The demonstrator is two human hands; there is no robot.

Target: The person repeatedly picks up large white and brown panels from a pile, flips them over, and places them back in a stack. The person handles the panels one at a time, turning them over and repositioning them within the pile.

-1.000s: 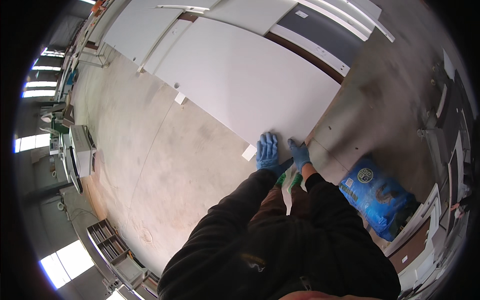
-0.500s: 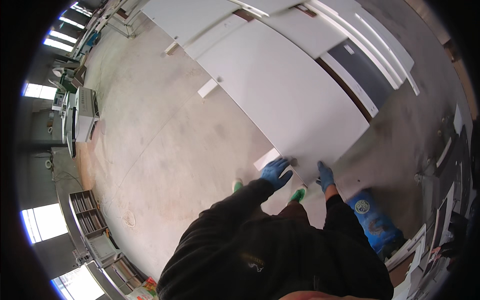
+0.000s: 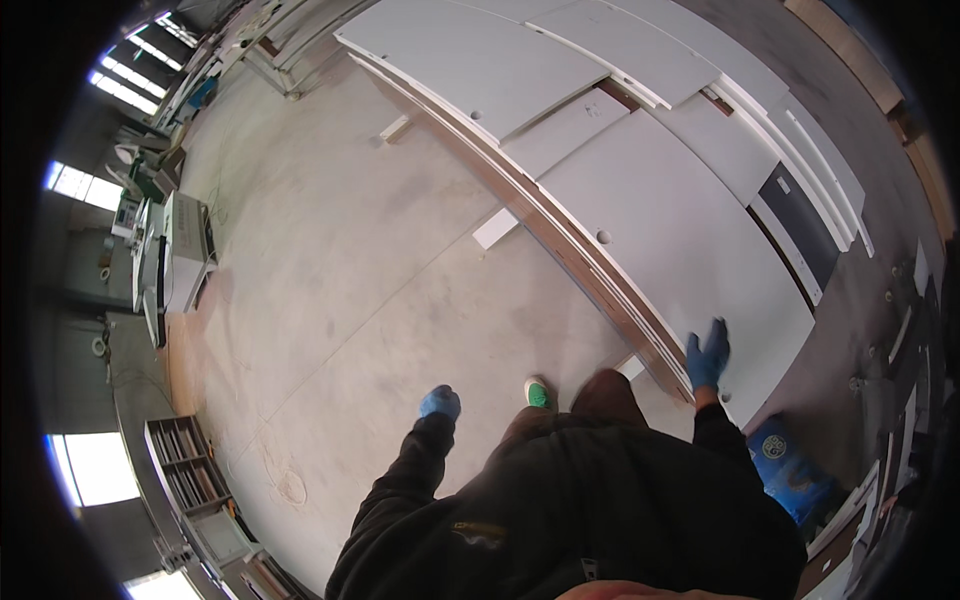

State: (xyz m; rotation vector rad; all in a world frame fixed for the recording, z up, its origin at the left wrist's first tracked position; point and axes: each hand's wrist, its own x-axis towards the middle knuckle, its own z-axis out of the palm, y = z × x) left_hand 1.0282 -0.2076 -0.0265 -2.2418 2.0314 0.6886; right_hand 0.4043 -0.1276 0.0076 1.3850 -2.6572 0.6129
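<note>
The right hand, covered by a blue glove, is held over the near end of a large white panel with the fingers spread; nothing is seen to be gripped by it, and whether the panel's surface is touched cannot be told. The left hand, also gloved in blue, is held low over the concrete floor, well apart from the panel. Its fingers are seen only from above and look bunched; whether they are clenched cannot be told, and no object is seen in them.

The white panel is laid flat on top of a stack of panels, ahead of the body and to the right, and its left edge is marked by round grey spots. Along the stack's left side, white and brown layers are exposed. A white block is seen jutting from under that side onto the floor. Beyond the white panel, a dark grey panel is bordered by long white strips.

Near the panel's closest corner, a blue sack is set on the floor. A green-topped shoe is shown between the hands. Farther left, a rack is filled with thin boards.
</note>
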